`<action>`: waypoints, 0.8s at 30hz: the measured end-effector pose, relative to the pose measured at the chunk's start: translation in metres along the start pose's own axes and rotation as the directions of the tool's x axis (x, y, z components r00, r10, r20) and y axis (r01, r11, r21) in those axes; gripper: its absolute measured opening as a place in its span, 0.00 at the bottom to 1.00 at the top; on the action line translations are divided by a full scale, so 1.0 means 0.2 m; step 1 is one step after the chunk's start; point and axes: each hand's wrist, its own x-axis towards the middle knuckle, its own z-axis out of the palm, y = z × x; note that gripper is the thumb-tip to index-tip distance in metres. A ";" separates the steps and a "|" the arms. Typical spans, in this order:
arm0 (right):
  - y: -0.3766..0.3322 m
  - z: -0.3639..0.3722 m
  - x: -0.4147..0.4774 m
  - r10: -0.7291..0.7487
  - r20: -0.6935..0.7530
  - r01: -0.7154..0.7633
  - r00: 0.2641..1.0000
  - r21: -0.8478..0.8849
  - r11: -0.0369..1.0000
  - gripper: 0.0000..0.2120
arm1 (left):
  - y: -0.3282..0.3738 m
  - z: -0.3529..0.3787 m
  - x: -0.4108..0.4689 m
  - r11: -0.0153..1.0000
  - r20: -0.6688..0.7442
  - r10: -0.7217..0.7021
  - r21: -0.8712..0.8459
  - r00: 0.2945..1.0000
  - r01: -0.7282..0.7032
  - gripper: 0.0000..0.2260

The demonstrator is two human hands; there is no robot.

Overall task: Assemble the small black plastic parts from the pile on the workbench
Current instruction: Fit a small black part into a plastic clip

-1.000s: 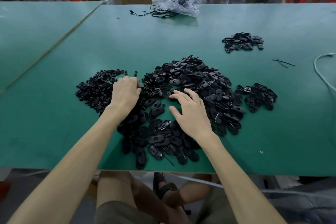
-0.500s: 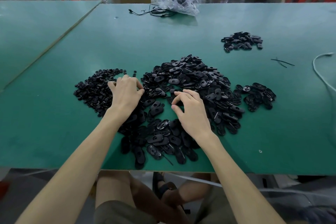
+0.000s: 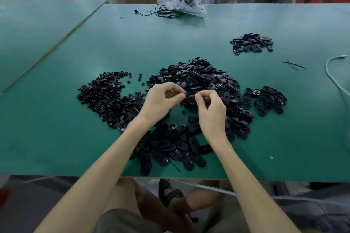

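A big pile of oval black plastic parts point(image 3: 200, 79) covers the middle of the green workbench point(image 3: 56, 138). A flatter pile of small round black parts point(image 3: 106, 98) lies to its left. My left hand point(image 3: 161, 102) and my right hand point(image 3: 212, 111) are raised just above the pile, fingertips meeting. Between them they pinch an oval black part point(image 3: 190, 97); my left fingertips press a small piece at its left end, mostly hidden by the fingers.
A small heap of oval parts point(image 3: 269, 100) lies right of the main pile, another heap point(image 3: 251, 43) farther back right. A clear plastic bag point(image 3: 186, 4) with black cables sits at the far edge. A white cable point(image 3: 333, 77) runs along the right. Black ties point(image 3: 293, 65) lie nearby.
Both hands lifted off the pile and came together. Each took hold of a piece and they now pinch an oval part between them.
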 end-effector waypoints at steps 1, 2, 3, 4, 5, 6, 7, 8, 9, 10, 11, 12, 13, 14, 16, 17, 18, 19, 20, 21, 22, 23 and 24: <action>0.00 0.00 0.00 0.012 -0.013 -0.011 1.000 0.033 0.999 0.03 | 0.01 0.04 0.00 0.999 -0.027 -0.012 -0.053 1.000 0.010 0.01; -0.01 -0.01 0.00 0.022 -0.032 -0.020 0.999 0.064 0.998 0.03 | 0.01 0.07 -0.01 0.993 -0.065 -0.042 -0.109 0.997 0.035 0.02; -0.01 -0.01 0.00 0.034 -0.052 -0.029 0.998 0.093 0.995 0.03 | 0.01 0.10 -0.01 0.984 -0.103 -0.088 -0.162 0.991 0.070 0.03; -0.01 -0.02 0.00 0.049 -0.069 -0.040 0.996 0.122 0.992 0.02 | 0.00 0.12 -0.01 0.972 -0.135 -0.140 -0.210 0.981 0.110 0.04; -0.01 -0.02 -0.01 0.060 -0.086 -0.047 0.994 0.145 0.988 0.02 | 0.00 0.15 -0.02 0.956 -0.155 -0.187 -0.258 0.970 0.143 0.05; -0.01 -0.02 -0.01 0.067 -0.101 -0.050 0.993 0.160 0.986 0.02 | -0.01 0.16 -0.02 0.940 -0.164 -0.221 -0.300 0.961 0.165 0.05; -0.01 -0.02 -0.01 0.071 -0.110 -0.052 0.991 0.169 0.984 0.02 | -0.01 0.18 -0.02 0.929 -0.167 -0.238 -0.327 0.957 0.174 0.04; -0.02 -0.02 -0.01 0.074 -0.113 -0.054 0.991 0.175 0.983 0.03 | -0.02 0.18 -0.03 0.925 -0.166 -0.238 -0.340 0.957 0.171 0.03; -0.02 -0.02 -0.01 0.076 -0.110 -0.055 0.991 0.180 0.982 0.03 | -0.02 0.19 -0.03 0.925 -0.160 -0.229 -0.344 0.960 0.163 0.03; -0.01 -0.02 -0.01 0.076 -0.103 -0.056 0.992 0.182 0.982 0.04 | -0.03 0.18 -0.03 0.927 -0.151 -0.217 -0.343 0.965 0.155 0.03; -0.01 -0.03 -0.01 0.076 -0.093 -0.058 0.993 0.184 0.981 0.04 | -0.03 0.18 -0.02 0.929 -0.139 -0.205 -0.339 0.969 0.148 0.03; -0.01 -0.03 -0.01 0.077 -0.082 -0.061 0.994 0.185 0.981 0.04 | -0.03 0.17 -0.02 0.932 -0.126 -0.195 -0.332 0.973 0.144 0.03; -0.01 -0.03 -0.01 0.078 -0.074 -0.063 0.994 0.185 0.981 0.04 | -0.03 0.17 -0.02 0.936 -0.116 -0.186 -0.322 0.976 0.141 0.04; -0.01 -0.03 -0.01 0.079 -0.069 -0.065 0.994 0.185 0.981 0.04 | -0.03 0.16 -0.01 0.941 -0.108 -0.180 -0.309 0.978 0.139 0.04; -0.01 -0.03 -0.01 0.086 -0.064 -0.072 0.994 0.191 0.979 0.04 | -0.04 0.14 0.00 0.948 -0.100 -0.175 -0.285 0.980 0.140 0.06; -0.02 -0.03 -0.01 0.090 -0.061 -0.077 0.994 0.195 0.978 0.04 | -0.04 0.13 0.01 0.951 -0.095 -0.174 -0.275 0.980 0.142 0.07; -0.02 -0.03 -0.01 0.094 -0.059 -0.081 0.994 0.198 0.977 0.04 | -0.04 0.12 0.01 0.954 -0.087 -0.173 -0.264 0.981 0.145 0.07; -0.02 -0.03 -0.01 0.098 -0.056 -0.085 0.994 0.199 0.976 0.04 | -0.04 0.12 0.02 0.955 -0.077 -0.173 -0.256 0.982 0.148 0.07; -0.02 -0.03 0.00 0.101 -0.052 -0.088 0.994 0.198 0.976 0.04 | -0.04 0.11 0.02 0.956 -0.067 -0.173 -0.253 0.983 0.151 0.07; -0.02 -0.03 0.00 0.102 -0.048 -0.090 0.994 0.198 0.976 0.04 | -0.04 0.11 0.02 0.954 -0.058 -0.173 -0.259 0.983 0.152 0.07; -0.02 -0.03 0.00 0.102 -0.046 -0.091 0.994 0.200 0.976 0.04 | -0.05 0.11 0.02 0.952 -0.052 -0.169 -0.268 0.984 0.150 0.06; -0.02 -0.03 0.00 0.103 -0.043 -0.092 0.994 0.201 0.975 0.05 | -0.05 0.11 0.02 0.950 -0.050 -0.163 -0.279 0.985 0.142 0.06; -0.02 -0.03 0.00 0.104 -0.041 -0.093 0.994 0.199 0.976 0.05 | -0.05 0.11 0.01 0.947 -0.053 -0.155 -0.292 0.987 0.133 0.05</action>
